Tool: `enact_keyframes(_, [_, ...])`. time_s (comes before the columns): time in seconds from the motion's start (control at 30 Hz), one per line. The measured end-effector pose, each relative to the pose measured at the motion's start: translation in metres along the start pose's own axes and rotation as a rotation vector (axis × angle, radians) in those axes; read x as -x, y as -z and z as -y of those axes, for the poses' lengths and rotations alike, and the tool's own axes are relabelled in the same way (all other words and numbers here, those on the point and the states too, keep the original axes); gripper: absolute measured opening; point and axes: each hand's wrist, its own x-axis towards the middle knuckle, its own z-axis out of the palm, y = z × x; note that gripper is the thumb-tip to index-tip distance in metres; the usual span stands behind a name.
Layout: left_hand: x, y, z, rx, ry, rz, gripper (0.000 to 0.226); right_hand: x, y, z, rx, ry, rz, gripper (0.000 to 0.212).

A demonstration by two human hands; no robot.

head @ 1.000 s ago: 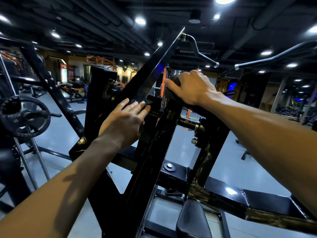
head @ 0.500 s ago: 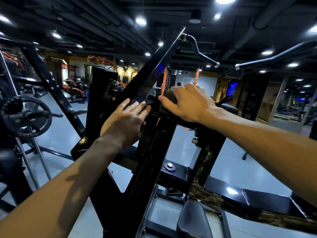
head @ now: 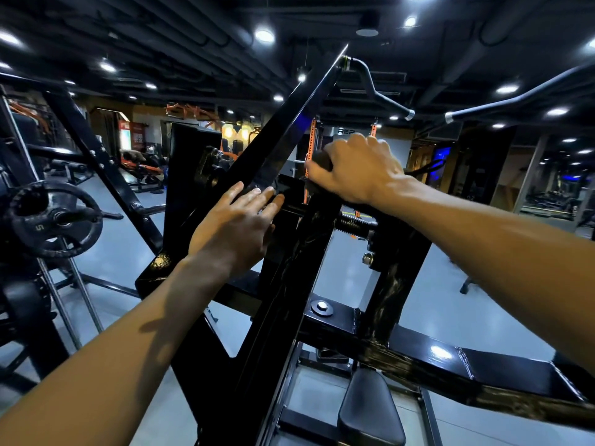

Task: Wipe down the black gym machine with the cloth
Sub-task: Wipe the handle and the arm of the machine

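The black gym machine (head: 289,149) fills the middle of the view, with a slanted beam rising to the upper right and a low crossbar (head: 502,368) running right. My left hand (head: 235,226) rests flat with straight fingers against the frame where the beams meet. My right hand (head: 357,169) is curled over a dark cloth (head: 322,159), pressing it onto the top of the upright post. Only a small dark edge of the cloth shows past my fingers.
A black padded seat (head: 370,410) sits low at centre. A weight plate (head: 54,220) hangs on a rack at the left. Curved handle bars (head: 380,88) reach overhead at the upper right. Grey floor (head: 434,304) lies beyond the machine.
My right hand slid the cloth left along the top of the post, then edged back up and right. My left hand stayed in place on the frame.
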Motion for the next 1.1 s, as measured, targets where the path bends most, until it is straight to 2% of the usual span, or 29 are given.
enact_keyframes(0.07, [0.000,-0.001,0.000,0.011,0.004,-0.004,0.054,-0.002,0.000,0.003,0.019,0.014,-0.013,0.056])
enact_keyframes(0.17, [-0.001,-0.003,0.000,0.017,0.006,0.000,0.055,0.019,0.001,0.021,-0.042,0.160,0.030,0.054])
enact_keyframes(0.23, [-0.001,-0.002,0.000,0.019,0.006,-0.003,0.055,0.020,0.002,0.020,-0.055,0.186,0.050,0.056])
enact_keyframes(0.4, [0.001,0.001,-0.001,0.016,0.001,-0.008,0.055,-0.008,-0.002,0.002,0.096,0.009,-0.009,0.061])
enact_keyframes(0.53, [0.000,0.000,0.000,0.013,0.001,-0.009,0.055,0.019,-0.011,0.006,-0.068,0.065,-0.026,0.054])
enact_keyframes(0.73, [0.001,0.002,-0.001,0.034,0.000,-0.019,0.052,-0.022,-0.012,-0.025,-0.126,-0.171,0.058,0.058])
enact_keyframes(0.83, [0.001,0.001,0.000,0.039,0.003,-0.016,0.052,-0.020,-0.015,-0.024,-0.127,-0.129,0.022,0.059])
enact_keyframes(1.0, [0.001,0.002,-0.001,0.043,0.011,-0.018,0.050,0.004,-0.022,-0.008,-0.141,0.043,0.002,0.060])
enact_keyframes(1.1, [0.001,0.002,0.000,0.040,0.007,-0.017,0.050,-0.006,-0.019,-0.014,-0.111,0.022,-0.011,0.063])
